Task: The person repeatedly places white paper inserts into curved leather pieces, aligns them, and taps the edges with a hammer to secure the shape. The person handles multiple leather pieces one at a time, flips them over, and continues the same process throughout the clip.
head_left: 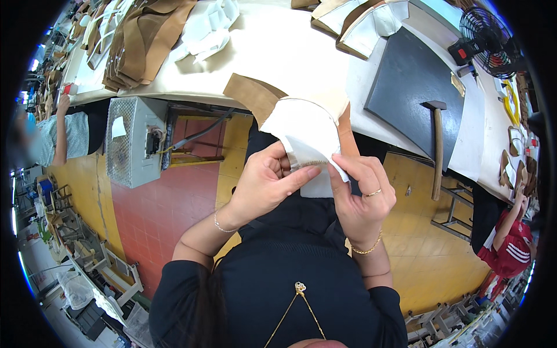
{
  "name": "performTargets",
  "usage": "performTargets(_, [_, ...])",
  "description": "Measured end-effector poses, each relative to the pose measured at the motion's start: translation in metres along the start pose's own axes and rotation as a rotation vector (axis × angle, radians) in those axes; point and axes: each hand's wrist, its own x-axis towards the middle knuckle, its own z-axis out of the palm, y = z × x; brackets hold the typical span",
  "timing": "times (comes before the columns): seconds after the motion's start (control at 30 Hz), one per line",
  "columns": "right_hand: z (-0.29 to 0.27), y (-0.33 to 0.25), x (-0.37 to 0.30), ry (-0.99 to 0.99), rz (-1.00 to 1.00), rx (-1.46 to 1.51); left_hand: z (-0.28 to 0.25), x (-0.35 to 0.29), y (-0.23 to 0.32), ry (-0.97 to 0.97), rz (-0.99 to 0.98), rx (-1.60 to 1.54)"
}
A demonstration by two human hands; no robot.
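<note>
Between my two hands is a stitched leather piece (304,129), white on the side facing me, with brown flaps at its far left and right edges. My left hand (272,180) pinches its near left edge, the thumb lying along a stitched seam. With thumb and forefinger, my right hand (362,194) grips the near right corner, where a white edge folds over. Part of the piece rests against the table edge, and its underside is hidden. A pale grey flap hangs below the seam, between the hands.
A hammer (438,145) lies on a dark slab (406,87) to the right, its handle past the table edge. Brown leather pieces (145,43) are piled far left. A black fan (490,40) stands far right. A metal box (132,142) sits under the table. Other people work at both sides.
</note>
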Motion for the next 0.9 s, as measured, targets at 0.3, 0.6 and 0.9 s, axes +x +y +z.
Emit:
performTargets(0.3, [0.001,-0.001,-0.001,0.01,0.006,0.012,0.002,-0.001,0.001,0.049,0.006,0.089])
performTargets(0.6, [0.002,0.004,-0.001,0.0,0.212,0.086,0.004,-0.001,-0.005,0.066,0.056,0.068])
performTargets(0.9, [0.01,0.006,-0.001,0.015,0.16,0.059,0.004,-0.004,-0.01,0.081,0.088,0.006])
